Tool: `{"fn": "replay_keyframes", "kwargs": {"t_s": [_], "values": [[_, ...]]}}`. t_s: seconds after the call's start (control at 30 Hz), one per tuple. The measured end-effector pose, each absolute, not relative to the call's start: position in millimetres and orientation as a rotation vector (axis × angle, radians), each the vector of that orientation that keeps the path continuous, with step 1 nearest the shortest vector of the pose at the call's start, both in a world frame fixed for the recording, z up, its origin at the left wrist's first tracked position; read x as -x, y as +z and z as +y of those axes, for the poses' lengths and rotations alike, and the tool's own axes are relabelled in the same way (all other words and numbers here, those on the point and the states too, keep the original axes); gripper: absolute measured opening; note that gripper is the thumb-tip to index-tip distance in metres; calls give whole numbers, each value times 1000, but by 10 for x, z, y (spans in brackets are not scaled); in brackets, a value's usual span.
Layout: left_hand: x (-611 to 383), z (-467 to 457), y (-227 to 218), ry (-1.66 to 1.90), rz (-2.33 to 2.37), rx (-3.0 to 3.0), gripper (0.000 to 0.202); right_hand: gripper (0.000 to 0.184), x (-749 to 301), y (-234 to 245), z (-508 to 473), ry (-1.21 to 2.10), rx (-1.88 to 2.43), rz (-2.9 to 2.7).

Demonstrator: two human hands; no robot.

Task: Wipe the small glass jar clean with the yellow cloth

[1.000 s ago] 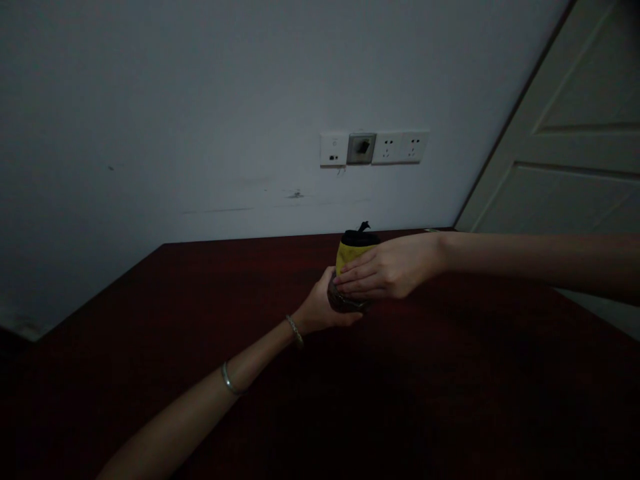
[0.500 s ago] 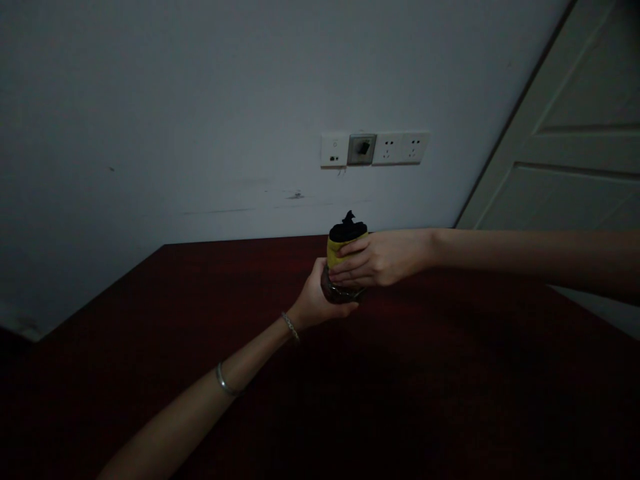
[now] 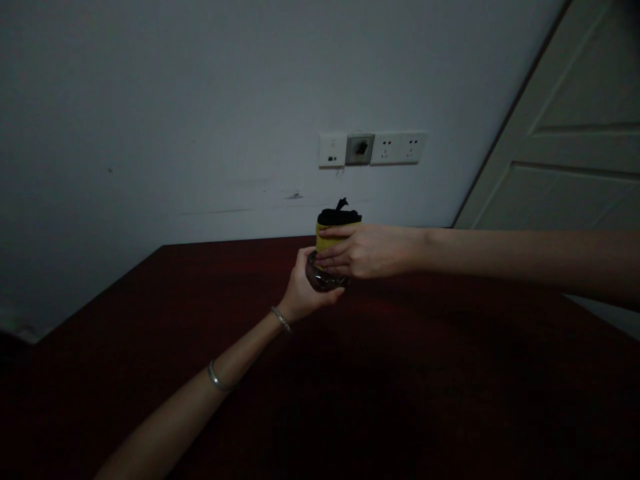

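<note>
A small yellow container (image 3: 326, 239) with a black top and a dark, shiny lower part is held in the air above a dark red table (image 3: 200, 373). My left hand (image 3: 300, 293) cups its dark bottom from below, fingers wrapped round it. My right hand (image 3: 363, 252) reaches in from the right and its fingers curl across the yellow middle. Two thin bracelets sit on my left forearm.
A pale wall stands behind the table, with a row of white sockets and a switch (image 3: 373, 148) at mid height. A light panelled door (image 3: 565, 153) leans into view on the right. The room is dim.
Both hands have raised the container and carried it a little to the left; at first it was low, near the tabletop.
</note>
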State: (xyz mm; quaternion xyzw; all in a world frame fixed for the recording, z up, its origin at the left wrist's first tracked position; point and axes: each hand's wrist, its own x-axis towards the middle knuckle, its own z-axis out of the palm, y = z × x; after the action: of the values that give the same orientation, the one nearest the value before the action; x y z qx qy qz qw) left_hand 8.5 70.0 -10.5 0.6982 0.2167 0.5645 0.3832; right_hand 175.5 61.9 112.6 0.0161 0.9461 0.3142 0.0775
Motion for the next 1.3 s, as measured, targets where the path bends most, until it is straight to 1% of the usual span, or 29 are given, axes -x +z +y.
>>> {"fn": "replay_keyframes", "kwargs": {"t_s": [0.13, 0.33, 0.47, 0.6, 0.73, 0.87, 1.03, 1.1, 1.13, 1.23, 1.3], "values": [[-57, 745, -134, 1514, 617, -1836, 73, 21, -1606, 1130, 535, 964, -208, 2793], [56, 762, -97, 1556, 776, -1940, 87, 12, -1393, 1111, 397, 845, -443, 2852], [64, 691, -55, 1463, 892, -2053, 89, 9, -1394, 1082, 333, 677, -617, 2916], [-4, 639, -85, 1400, 880, -2198, 90, 15, -1470, 1091, 297, 428, -781, 2959], [0, 660, -110, 1440, 793, -2271, 88, 24, -1524, 1161, 291, 70, -969, 3041], [99, 698, -75, 1416, 765, -2297, 94, 31, -1552, 1239, 269, -420, -1271, 3058], [131, 678, -39, 1366, 720, -2301, 90, 33, -1707, 1328, 323, -1118, -1686, 3152], [113, 662, -46, 1372, 686, -2308, 90, 42, -1844, 1333, 416, -1368, -1829, 3188], [103, 656, -53, 1382, 678, -2308, 90, 45, -1927, 1320, 476, -1445, -1811, 3251], [88, 661, -78, 1396, 672, -2259, 87, 50, -2198, 1200, 662, -1646, -1525, 3280], [90, 688, -97, 1406, 676, -2212, 83, 48, -2361, 1066, 751, -1602, -1432, 3302]]}}
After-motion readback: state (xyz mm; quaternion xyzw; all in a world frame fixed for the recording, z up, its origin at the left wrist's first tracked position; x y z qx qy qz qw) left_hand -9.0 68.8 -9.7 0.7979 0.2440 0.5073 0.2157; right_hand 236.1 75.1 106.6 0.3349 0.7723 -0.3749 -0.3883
